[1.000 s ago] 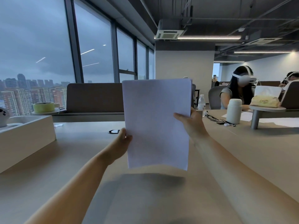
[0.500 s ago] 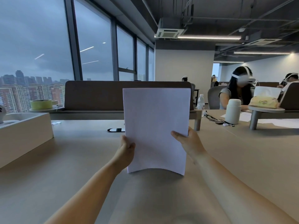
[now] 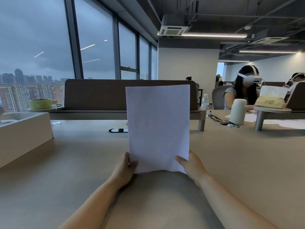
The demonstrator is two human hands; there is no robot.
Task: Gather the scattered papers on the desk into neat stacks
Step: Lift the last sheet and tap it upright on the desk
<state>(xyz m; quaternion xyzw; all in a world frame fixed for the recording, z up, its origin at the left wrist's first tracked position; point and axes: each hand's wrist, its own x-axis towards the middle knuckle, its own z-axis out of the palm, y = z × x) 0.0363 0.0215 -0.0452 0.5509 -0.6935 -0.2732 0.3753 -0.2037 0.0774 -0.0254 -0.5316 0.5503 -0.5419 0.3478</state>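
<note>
Paper stack (image 3: 158,128) lowered; left hand (image 3: 124,170), right hand (image 3: 193,167) grip corners.

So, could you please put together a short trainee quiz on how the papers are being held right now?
1. True or false: the papers are held upright by the left hand and right hand.
2. Where do the hands grip? A) top corners B) lower corners C) top edge only
3. What sits on the small shelf at far left?
Key: 1 true; 2 B; 3 a green tape roll.
</note>
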